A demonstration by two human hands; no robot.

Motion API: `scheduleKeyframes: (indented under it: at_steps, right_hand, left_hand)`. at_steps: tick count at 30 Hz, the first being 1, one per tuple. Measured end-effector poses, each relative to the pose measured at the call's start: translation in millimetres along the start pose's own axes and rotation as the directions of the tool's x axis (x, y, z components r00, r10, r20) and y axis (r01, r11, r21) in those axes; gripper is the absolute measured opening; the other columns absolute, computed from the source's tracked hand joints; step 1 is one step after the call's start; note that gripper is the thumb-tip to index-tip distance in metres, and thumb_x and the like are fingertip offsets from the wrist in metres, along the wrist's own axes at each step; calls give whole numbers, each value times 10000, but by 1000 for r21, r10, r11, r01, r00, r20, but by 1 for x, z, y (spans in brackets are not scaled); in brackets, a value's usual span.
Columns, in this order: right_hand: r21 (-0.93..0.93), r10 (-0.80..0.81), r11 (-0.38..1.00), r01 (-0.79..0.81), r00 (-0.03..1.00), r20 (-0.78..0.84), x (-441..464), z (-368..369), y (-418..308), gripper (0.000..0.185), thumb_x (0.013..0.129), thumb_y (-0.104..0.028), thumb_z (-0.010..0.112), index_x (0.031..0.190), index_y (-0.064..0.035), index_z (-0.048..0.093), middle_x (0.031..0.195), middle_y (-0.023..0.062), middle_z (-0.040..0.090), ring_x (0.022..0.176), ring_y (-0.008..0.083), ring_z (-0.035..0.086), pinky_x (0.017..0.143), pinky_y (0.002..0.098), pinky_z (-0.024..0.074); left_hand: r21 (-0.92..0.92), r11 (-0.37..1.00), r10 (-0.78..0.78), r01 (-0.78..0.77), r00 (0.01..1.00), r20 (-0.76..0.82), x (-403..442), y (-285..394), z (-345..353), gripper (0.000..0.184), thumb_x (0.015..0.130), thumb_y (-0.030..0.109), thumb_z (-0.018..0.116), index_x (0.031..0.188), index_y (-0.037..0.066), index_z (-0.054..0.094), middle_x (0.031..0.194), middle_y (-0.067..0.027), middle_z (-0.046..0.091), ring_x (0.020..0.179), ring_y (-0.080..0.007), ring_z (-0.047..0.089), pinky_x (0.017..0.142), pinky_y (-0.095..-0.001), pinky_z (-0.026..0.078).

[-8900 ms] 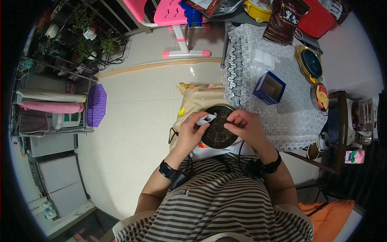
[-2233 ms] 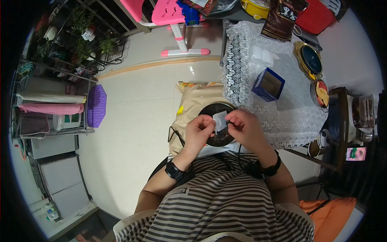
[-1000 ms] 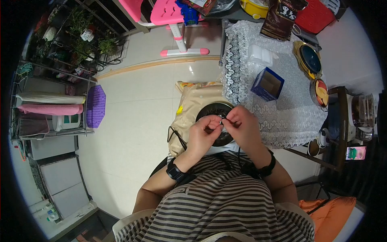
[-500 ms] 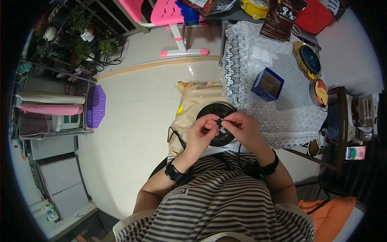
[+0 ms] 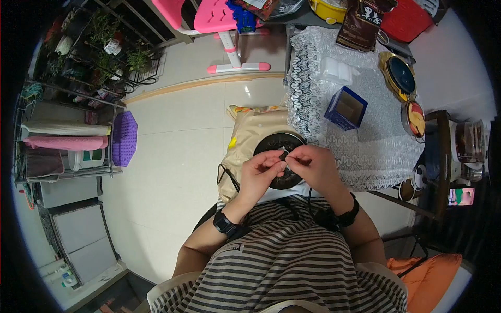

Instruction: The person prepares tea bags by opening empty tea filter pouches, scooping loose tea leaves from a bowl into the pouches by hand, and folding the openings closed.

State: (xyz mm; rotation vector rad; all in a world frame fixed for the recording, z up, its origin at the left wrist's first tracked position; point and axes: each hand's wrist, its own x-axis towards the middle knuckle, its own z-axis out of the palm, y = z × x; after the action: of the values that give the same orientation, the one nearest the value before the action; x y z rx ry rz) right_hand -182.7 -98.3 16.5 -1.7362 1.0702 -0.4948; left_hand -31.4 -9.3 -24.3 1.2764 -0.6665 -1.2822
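Observation:
A round bowl (image 5: 269, 143) with dark loose contents sits on a beige cloth (image 5: 255, 123) over my lap. Above it, my left hand (image 5: 262, 171) and my right hand (image 5: 314, 166) meet with pinched fingertips. Between them shows a small white piece, mostly covered by the fingers, likely the little white bag. Which hand bears it is hard to tell. To the right, an open blue box (image 5: 346, 108) stands on the lace-covered table (image 5: 376, 151). White packets (image 5: 336, 71) lie behind the box.
At the table's right are a dark blue bowl (image 5: 401, 74) and a dish of cut fruit (image 5: 416, 120). A brown bag (image 5: 364, 26) stands at the back. A pink chair (image 5: 215, 16) is ahead, with a purple mat (image 5: 125, 138) and a rack at the left.
The white bag, spread out between my hands 2.2 seconds ago, is now mostly hidden by my fingers. My fingertips have drawn together over the bowl.

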Motion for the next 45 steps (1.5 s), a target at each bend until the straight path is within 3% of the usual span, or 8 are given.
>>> scheduleKeyframes:
  at_steps: [3, 5, 18, 20, 36, 39, 41, 45]
  right_hand:
    - [43, 26, 999, -26, 1000, 2, 1, 1, 2, 139, 804, -178, 724, 855, -50, 706, 738, 92, 704, 669, 182, 698, 607, 288, 526]
    - [11, -47, 999, 48, 995, -93, 1, 4, 11, 142, 797, -186, 729, 854, -58, 706, 742, 86, 703, 665, 189, 698, 608, 293, 530]
    - [-10, 17, 1000, -17, 1000, -27, 2, 8, 17, 140, 765, -186, 730, 824, -64, 698, 713, 90, 687, 637, 204, 684, 597, 311, 522]
    - [-68, -11, 998, 11, 1000, -3, 2, 8, 16, 105, 807, -121, 704, 829, -26, 664, 679, 36, 667, 588, 79, 605, 557, 240, 475]
    - [-43, -11, 999, 11, 1000, 6, 2, 9, 20, 103, 795, -115, 708, 832, -26, 672, 672, 27, 662, 601, 70, 604, 561, 230, 467]
    - [-43, -39, 998, 39, 999, -10, 2, 9, 12, 86, 780, -99, 703, 808, -33, 656, 658, 33, 641, 581, 79, 596, 550, 237, 461]
    - [-125, -191, 975, 182, 980, -62, 2, 9, 8, 82, 754, -81, 704, 786, -46, 637, 660, 37, 604, 562, 102, 580, 536, 247, 451]
    - [-164, -248, 958, 233, 966, -78, 3, 12, 8, 91, 739, -70, 704, 792, -55, 631, 687, 37, 579, 555, 130, 565, 528, 260, 445]
  left_hand:
    - [4, 1000, 8, -8, 1000, -19, 1, -1, 0, 283, 892, 2, 671, 1173, -3, 636, 884, -37, 692, 761, -77, 635, 711, -217, 540]
    - [13, 1000, 24, -24, 999, -22, 1, -2, -2, 275, 892, 1, 670, 1165, -1, 640, 870, -33, 692, 760, -70, 632, 706, -207, 534]
    - [83, 995, 63, -61, 998, -20, -4, 2, 1, 283, 861, -49, 681, 1140, -12, 649, 866, -15, 646, 758, -61, 611, 692, -197, 527]
    - [102, 992, 77, -75, 997, -19, -4, 1, 0, 282, 860, -54, 678, 1138, -15, 649, 862, -12, 643, 758, -59, 609, 691, -195, 525]
    - [142, 983, 116, -113, 993, -17, -4, -2, -1, 262, 863, -54, 672, 1120, -5, 662, 867, 1, 640, 749, -52, 602, 680, -187, 504]
    - [298, 938, 201, -178, 979, -46, -4, 4, 1, 266, 840, -53, 679, 1098, 8, 681, 837, 1, 630, 731, -49, 592, 660, -194, 496]
    - [511, 826, 280, -237, 960, -7, -5, 10, 1, 277, 808, -47, 683, 1076, 18, 693, 793, -5, 618, 695, -52, 581, 630, -205, 493]
    - [665, 699, 303, -262, 951, 57, -5, 16, 2, 304, 789, -43, 683, 1086, 17, 678, 763, -10, 606, 664, -58, 570, 606, -212, 491]
